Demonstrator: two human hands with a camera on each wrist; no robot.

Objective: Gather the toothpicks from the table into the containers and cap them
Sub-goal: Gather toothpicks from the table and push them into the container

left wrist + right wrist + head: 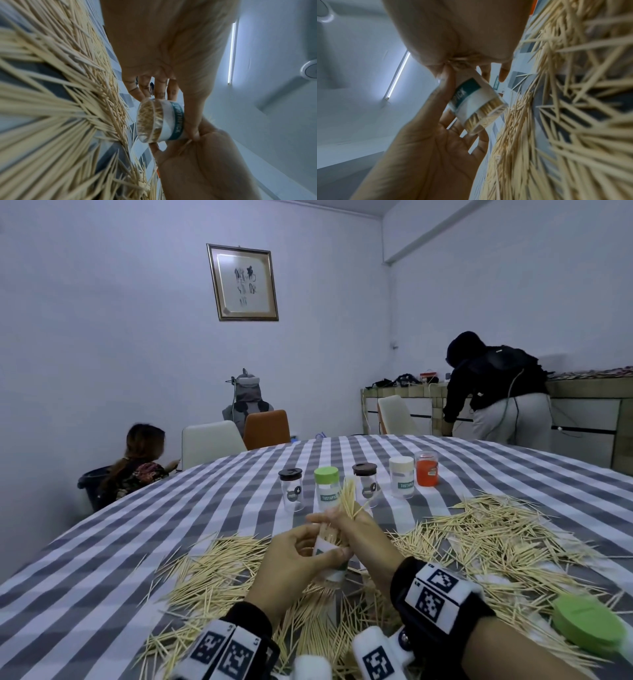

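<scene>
Both hands grip: left hand (298, 556) holds jar (330, 556), right hand (356, 529) clutches toothpicks (350, 498) above it.

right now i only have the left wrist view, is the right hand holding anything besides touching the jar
Observer: Yes. The head view shows the right hand gripping a bundle of toothpicks fanned out above the jar that the left hand holds.
Operator: where's that jar's cap
Observer: A loose green lid lies on the tablecloth by the right forearm.
Operator: other jars done?
Observer: Five capped containers stand in a row farther back; the green-capped container is second from the left.
</scene>
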